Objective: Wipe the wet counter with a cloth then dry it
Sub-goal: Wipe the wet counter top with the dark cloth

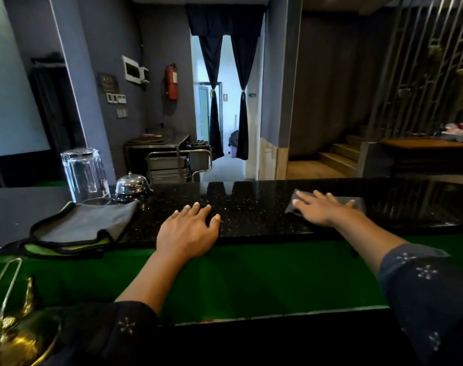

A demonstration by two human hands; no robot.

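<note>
Two hands spread flat on black counter, right hand hiding most of grey cloth, left hand bare

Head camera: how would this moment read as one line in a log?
right hand: flat on grey cloth | left hand: flat on black counter | spare cloth: idle beside glass

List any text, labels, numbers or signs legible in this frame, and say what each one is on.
No text can be read in this frame.
Dark wall plaque: gold lettering, too blurred to read.
Fire extinguisher: pale label, too small to read.
Small green sign by the doorway: blurred.
Small pale sign with a figure, beside the door: no readable words.
</note>
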